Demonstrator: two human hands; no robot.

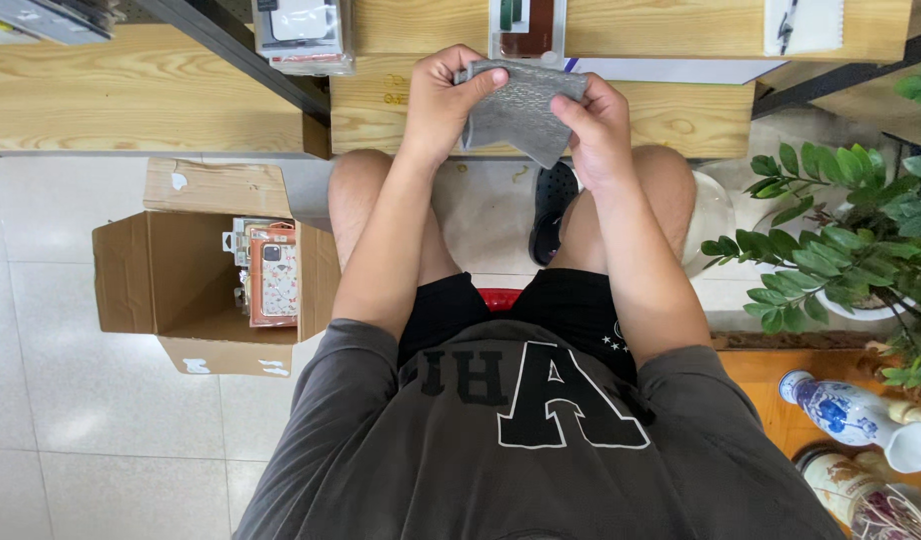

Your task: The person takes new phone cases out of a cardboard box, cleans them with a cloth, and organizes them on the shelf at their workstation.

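I sit on a red stool and hold a flat grey patterned case (516,112) in front of me, over the edge of the wooden table (671,118). My left hand (443,95) grips its upper left corner, thumb on top. My right hand (596,125) pinches its right edge between thumb and fingers. The case tilts down to the right and seems folded open like a wallet cover.
An open cardboard box (196,275) with packaged phone cases (273,272) stands on the tiled floor at my left. More packaged cases (303,30) lie on the table. A potted plant (861,240) and blue-white ceramic vases (856,415) stand at my right.
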